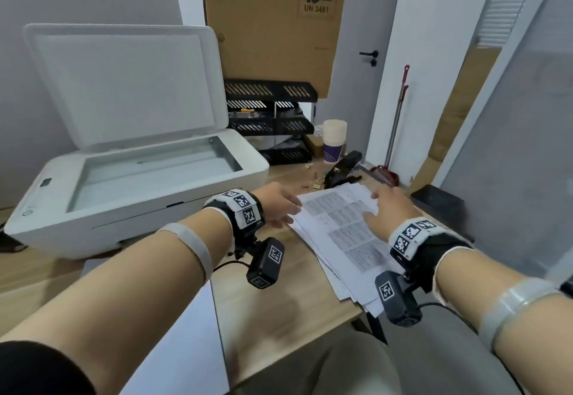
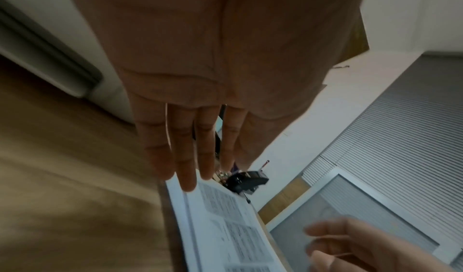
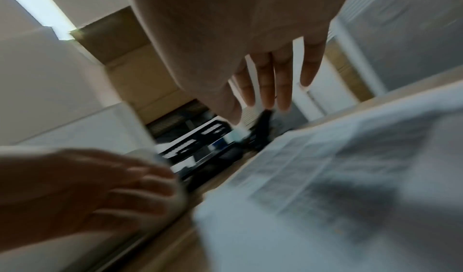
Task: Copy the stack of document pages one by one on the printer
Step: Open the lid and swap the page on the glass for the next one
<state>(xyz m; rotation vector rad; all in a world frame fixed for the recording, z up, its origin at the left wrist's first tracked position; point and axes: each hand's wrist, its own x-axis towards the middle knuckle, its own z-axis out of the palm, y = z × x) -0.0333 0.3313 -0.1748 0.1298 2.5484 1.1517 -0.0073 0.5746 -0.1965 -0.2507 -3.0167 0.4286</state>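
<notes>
The pages (image 1: 341,233) lie fanned on the tabletop (image 1: 279,295), right of the printer (image 1: 136,177) with its lid up. From above, both hands reach flat over them. The left hand (image 2: 200,90), fingers straight, nears the stack's edge; the right hand (image 3: 250,44), fingers spread, hovers above, holding nothing.
</notes>
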